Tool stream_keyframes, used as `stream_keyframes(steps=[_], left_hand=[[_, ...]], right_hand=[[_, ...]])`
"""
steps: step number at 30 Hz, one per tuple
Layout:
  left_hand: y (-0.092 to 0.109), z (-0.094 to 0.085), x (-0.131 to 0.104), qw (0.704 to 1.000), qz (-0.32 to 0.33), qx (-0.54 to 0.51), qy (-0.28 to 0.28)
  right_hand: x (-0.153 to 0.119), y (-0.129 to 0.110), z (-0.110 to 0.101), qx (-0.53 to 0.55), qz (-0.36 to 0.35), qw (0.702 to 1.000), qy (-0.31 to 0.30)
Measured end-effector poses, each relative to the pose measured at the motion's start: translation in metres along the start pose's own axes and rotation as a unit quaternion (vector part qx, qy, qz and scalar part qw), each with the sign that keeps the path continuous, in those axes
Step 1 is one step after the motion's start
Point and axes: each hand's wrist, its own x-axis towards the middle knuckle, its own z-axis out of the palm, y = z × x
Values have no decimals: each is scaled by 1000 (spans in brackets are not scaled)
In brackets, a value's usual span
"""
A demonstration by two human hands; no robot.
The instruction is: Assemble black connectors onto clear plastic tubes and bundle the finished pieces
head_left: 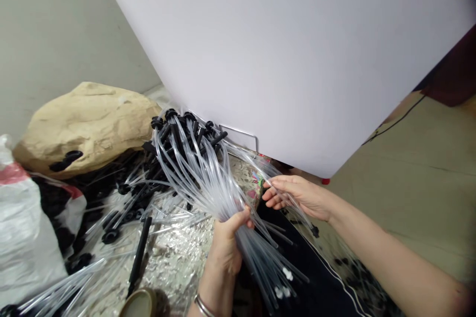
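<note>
My left hand (229, 243) is wrapped round a thick bundle of clear plastic tubes (208, 178). At the bundle's far end sit black plastic fittings (178, 133), and a few small white pieces (282, 290) show among the tube ends below my fist. To the right of it, my right hand (297, 193) pinches a few loose clear tubes (251, 158) between thumb and fingers. Near those tubes' lower end is a small black tip (315, 231). The exact number of tubes in each hand cannot be made out.
A large white panel (260, 59) rises just beyond the hands. More tubes and black fittings lie on the crinkled work surface (174, 257) at left, with a black rod (139, 252), a round container (139, 303), a white sack (26, 237) and a tan lumpy bundle (92, 124).
</note>
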Motion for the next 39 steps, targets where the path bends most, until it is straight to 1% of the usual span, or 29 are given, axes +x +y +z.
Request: stream_keyframes(steps=[3,4,6,9,11,15,17,20,22,25,27,28,30,32,36,39], left_hand=[[0,0,0,1000,-5,-1,-12],[0,0,0,1000,-5,-2,-18],[0,1,-1,1000,-3,-4,-26],[1,2,-1,1000,-7,-6,-30],[1,3,-2,1000,-13,-4,-22],[0,4,-3,1000,-15,10,-10],[-1,5,-4,1000,-10,10,-13],[-1,5,-4,1000,2,6,-27],[-1,5,-3,999,4,5,-33],[-2,3,-2,998,14,4,-54],[-2,2,-1,997,24,11,-73],[-1,2,-1,996,27,15,-79],[-1,2,-2,997,31,18,-70],[-1,2,-3,998,29,13,-45],[-1,5,-4,1000,7,-2,-2],[-1,6,-4,1000,2,-2,24]], right_hand=[[0,9,15,-31,1,1000,-3],[0,13,21,-58,-5,998,-3],[0,21,36,-154,-39,987,7],[-1,30,51,-312,-109,942,55],[-3,33,55,-369,-120,918,84],[-7,33,55,-431,-109,890,104],[-8,31,55,-464,-126,870,112],[-9,31,59,-527,-163,825,122],[-9,33,64,-569,-169,795,126],[-11,42,69,-617,-176,750,158],[-13,48,71,-629,-212,728,171],[-15,50,71,-626,-238,723,170],[-21,52,71,-604,-284,728,157],[-31,51,70,-568,-300,754,137],[-52,43,65,-501,-285,812,90],[-56,38,50,-451,-269,847,90]])
